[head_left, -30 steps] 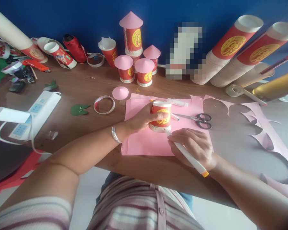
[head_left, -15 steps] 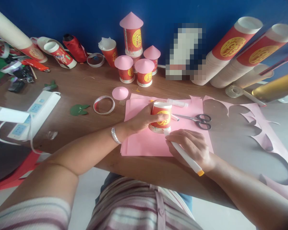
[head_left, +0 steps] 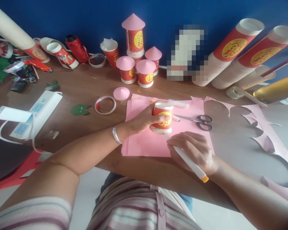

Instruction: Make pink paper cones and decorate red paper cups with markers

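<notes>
My left hand (head_left: 144,119) is wrapped round a red paper cup (head_left: 162,117) that stands upside down on a stack of pink paper (head_left: 146,140). My right hand (head_left: 194,150) grips a white marker with an orange end (head_left: 189,163), its tip at the cup's rim on the paper. Scissors (head_left: 198,120) and a white glue stick (head_left: 179,103) lie on the pink paper just behind the cup.
Finished cups with pink cone lids (head_left: 139,68) stand at the back by the blue wall. Long stacks of cups (head_left: 232,52) lean at the right. A cut-out pink sheet (head_left: 261,127) lies at the right. A tape ring (head_left: 105,104), a pink cone (head_left: 121,93) and a power strip (head_left: 36,113) sit at the left.
My right hand with the marker has shifted slightly along the cup's base; the left hand keeps hold of the cup.
</notes>
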`<state>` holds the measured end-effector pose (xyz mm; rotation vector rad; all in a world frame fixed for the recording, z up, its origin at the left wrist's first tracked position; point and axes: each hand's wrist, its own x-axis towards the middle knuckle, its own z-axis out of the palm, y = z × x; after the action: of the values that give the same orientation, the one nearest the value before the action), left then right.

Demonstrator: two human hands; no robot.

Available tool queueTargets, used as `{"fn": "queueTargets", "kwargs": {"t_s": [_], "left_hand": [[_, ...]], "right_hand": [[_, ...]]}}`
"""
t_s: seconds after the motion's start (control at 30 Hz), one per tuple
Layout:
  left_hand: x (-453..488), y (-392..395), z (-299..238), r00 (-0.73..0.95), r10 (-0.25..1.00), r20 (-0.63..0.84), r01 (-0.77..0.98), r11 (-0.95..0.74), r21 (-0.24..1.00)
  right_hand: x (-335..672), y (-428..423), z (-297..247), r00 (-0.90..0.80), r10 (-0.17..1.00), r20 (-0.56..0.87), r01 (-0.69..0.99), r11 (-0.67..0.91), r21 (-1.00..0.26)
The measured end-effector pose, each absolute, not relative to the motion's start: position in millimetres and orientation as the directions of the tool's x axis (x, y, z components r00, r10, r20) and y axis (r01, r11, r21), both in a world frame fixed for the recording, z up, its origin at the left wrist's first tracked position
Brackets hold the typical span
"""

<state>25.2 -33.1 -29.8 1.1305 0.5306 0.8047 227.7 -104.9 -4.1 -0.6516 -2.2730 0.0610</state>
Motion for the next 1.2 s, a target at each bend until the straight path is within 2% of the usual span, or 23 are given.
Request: {"fn": "queueTargets", "kwargs": {"t_s": [0.3, 1.2], "left_hand": [[25.6, -32.6, -29.0, 0.615, 0.787, 0.039, -0.295, 0.184, 0.937], [25.4, -32.5, -29.0, 0.603, 0.798, 0.006, -0.286, 0.209, 0.935]], "right_hand": [[232.5, -100.6, -8.0, -0.612, 0.423, 0.668, 0.436, 0.885, -0.160], [233.4, -99.0, -9.6, -0.616, 0.434, 0.658, 0.425, 0.886, -0.187]]}}
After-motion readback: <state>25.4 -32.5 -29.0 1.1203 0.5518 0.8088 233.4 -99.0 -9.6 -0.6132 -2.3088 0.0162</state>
